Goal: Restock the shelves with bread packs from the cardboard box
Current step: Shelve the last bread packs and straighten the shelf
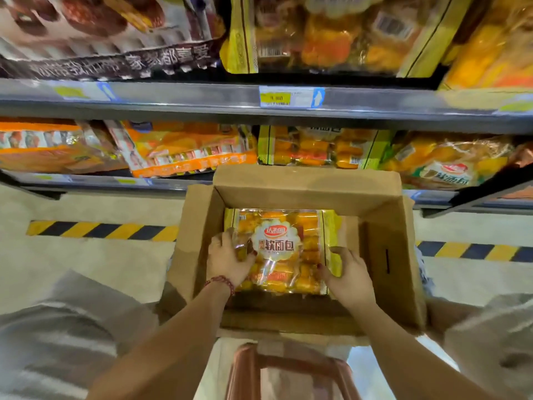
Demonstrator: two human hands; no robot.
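An open cardboard box point(383, 226) sits in front of the shelves, resting on a reddish-brown stool point(288, 370). Inside it lies a yellow-orange bread pack point(284, 223) with a white scalloped label. My left hand point(227, 258) grips the pack's left edge, a red bead bracelet on that wrist. On the pack's lower right corner my right hand point(346, 275) is closed. Both arms reach down into the box from the bottom of the view.
Two grey shelves point(173, 96) hold several yellow and orange bread packs point(314, 145); a dark-printed pack point(101, 33) lies top left. A price tag point(291, 96) is on the upper shelf rail. Yellow-black hazard tape point(101, 230) runs along the floor.
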